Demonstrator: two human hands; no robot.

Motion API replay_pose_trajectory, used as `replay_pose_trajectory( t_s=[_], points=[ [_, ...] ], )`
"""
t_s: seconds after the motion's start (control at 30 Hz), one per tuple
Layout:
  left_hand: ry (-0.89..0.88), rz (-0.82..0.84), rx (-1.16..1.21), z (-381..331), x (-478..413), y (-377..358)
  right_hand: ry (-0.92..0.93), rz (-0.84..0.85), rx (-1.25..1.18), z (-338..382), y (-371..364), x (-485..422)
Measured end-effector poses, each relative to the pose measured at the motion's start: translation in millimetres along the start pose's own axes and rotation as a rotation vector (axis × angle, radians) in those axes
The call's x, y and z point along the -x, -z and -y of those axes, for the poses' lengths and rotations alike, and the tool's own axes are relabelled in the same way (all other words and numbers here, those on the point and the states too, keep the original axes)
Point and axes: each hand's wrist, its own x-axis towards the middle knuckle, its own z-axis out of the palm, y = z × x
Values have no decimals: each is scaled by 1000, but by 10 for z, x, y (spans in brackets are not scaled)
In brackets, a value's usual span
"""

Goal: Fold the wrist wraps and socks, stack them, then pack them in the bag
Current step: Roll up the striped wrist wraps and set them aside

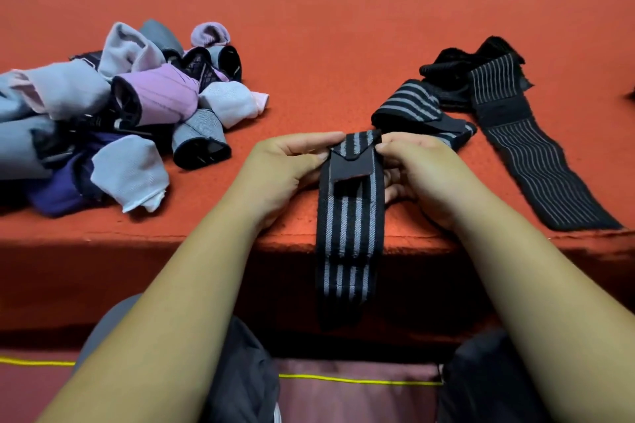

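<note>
A black wrist wrap with grey stripes (348, 227) lies over the front edge of the red table (326, 27), its lower end hanging down. My left hand (288, 168) pinches its upper left edge and my right hand (419, 168) pinches its upper right edge, where the top end is folded back with a black fastening patch showing. Just behind my right hand sits a folded striped wrap (409, 106). A long thin-striped wrap (536, 161) lies stretched out at the right. A heap of socks (113, 113) in lilac, grey, white and dark purple fills the left side.
More black wraps (457, 62) are bunched at the back right. Below the table edge are my lap in dark clothing (240, 371) and a maroon fabric with a yellow cord (357, 379) between my knees.
</note>
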Motion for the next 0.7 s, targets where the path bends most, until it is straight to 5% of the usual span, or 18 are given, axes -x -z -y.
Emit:
replay_pose_trajectory(
  t_s=[0.7],
  points=[
    [-38, -40, -2, -34, 27, -35, 27, 169, 118, -59, 58, 10]
  ],
)
